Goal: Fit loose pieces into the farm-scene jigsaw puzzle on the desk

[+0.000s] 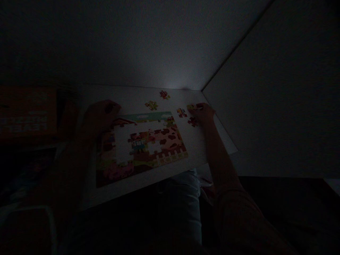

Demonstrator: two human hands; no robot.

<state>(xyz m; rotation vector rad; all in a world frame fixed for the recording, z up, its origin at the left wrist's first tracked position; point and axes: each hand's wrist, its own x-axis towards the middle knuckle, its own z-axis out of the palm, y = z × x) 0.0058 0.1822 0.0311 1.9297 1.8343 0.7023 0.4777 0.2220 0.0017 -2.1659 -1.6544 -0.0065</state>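
In dim light, a partly assembled jigsaw puzzle (170, 140) lies on a white tabletop, with a cow pattern, a white fence and bare gaps inside its frame. My left hand (102, 112) is closed at the puzzle's upper left corner, fingers curled; darkness hides what is in them. To the right of the puzzle, my right hand (204, 114) pinches a yellowish puzzle piece (190, 106). Just left of that hand lies a loose striped piece (182, 113), and under the fingers a reddish piece (192, 122). Beyond the puzzle are a yellow-green piece (151, 105) and a red piece (164, 94).
An orange puzzle box (28, 113) with upside-down lettering stands at the left. Walls border the table (127, 101) at the back and right. My legs in jeans (183, 202) are below the front edge.
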